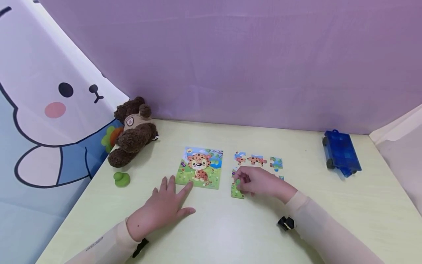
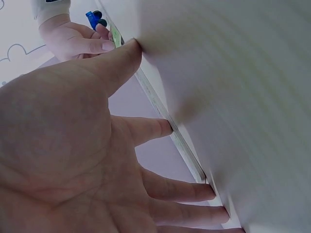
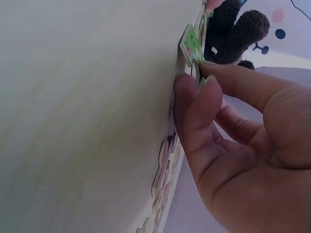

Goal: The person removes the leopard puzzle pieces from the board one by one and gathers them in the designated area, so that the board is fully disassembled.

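My left hand (image 1: 161,207) lies spread on the table, fingers straight, its fingertips by the lower left edge of a picture card (image 1: 213,179) with a cartoon leopard. Right of the card, my right hand (image 1: 260,181) pinches a green puzzle piece (image 1: 236,191) between thumb and fingers. In the right wrist view that piece (image 3: 191,43) tilts up off the tabletop. Beyond the right hand lie a blue-sky piece (image 1: 240,156), a spotted piece (image 1: 256,160) and a blue-green piece (image 1: 276,163), apart from one another. The hand partly hides other pieces.
A brown teddy bear (image 1: 138,137) leans at the table's back left corner, with a small green toy (image 1: 122,179) in front of it. A blue toy car (image 1: 342,151) stands at the back right. A purple cloth (image 1: 230,66) hangs behind the table (image 1: 211,234).
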Demonstrator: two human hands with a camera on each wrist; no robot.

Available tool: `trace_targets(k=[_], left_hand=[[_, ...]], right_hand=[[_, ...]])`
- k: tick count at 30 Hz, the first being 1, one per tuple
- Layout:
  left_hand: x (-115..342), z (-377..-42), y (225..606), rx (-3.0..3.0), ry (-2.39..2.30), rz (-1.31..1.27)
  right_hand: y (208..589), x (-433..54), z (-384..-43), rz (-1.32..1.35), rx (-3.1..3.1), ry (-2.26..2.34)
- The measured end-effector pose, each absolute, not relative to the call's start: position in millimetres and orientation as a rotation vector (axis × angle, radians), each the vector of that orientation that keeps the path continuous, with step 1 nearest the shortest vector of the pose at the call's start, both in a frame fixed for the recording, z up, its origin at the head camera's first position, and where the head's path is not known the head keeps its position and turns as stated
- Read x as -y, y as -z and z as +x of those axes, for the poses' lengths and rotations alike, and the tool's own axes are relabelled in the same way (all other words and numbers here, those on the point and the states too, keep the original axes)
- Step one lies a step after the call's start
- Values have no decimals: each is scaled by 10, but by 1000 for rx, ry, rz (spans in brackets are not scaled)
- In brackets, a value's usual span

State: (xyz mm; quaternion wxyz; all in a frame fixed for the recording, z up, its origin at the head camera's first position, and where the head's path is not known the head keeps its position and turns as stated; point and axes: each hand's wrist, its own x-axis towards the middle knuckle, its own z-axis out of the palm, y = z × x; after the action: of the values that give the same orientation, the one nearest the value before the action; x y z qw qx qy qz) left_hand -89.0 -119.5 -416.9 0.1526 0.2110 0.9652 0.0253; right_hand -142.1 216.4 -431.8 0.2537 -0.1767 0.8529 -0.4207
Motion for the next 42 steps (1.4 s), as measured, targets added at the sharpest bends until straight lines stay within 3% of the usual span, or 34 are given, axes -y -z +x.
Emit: trace_targets(k=[42], left_hand=[[1188,-887,4171,-2771,-74,593]], right_hand=[[4287,-2043,-1383,-515,-2496,962]])
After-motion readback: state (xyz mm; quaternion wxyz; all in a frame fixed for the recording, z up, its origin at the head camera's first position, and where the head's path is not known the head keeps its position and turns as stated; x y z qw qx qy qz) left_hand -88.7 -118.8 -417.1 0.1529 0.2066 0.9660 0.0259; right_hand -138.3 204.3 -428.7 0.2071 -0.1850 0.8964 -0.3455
